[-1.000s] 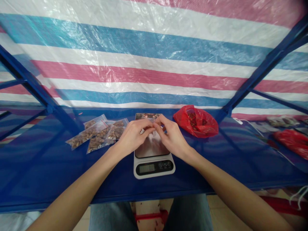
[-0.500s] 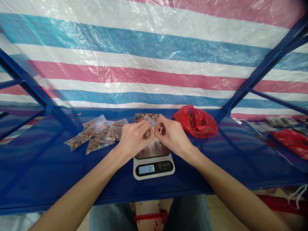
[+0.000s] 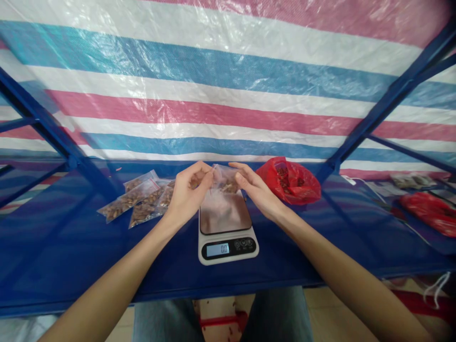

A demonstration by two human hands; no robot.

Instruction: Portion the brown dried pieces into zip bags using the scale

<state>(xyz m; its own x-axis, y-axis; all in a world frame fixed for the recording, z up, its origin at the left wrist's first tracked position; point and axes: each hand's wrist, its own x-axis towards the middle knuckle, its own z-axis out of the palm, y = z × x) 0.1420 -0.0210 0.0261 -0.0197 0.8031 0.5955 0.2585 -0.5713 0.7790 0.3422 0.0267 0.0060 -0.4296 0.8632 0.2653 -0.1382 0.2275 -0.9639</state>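
The left hand (image 3: 190, 190) is pinching a small clear bag (image 3: 223, 179) of brown nuts, and the open right hand (image 3: 254, 187) is pressing its other side. The bag is standing up tall over a kitchen scale (image 3: 225, 247) on the blue tabletop (image 3: 71, 247). A red bag (image 3: 288, 180) is sitting at two o'clock, and a striped plastic sheet (image 3: 228, 90) is hanging behind.

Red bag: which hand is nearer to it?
Right. The right hand is just beside the red bag's near end; the left hand is farther away, on the far side of the scale.
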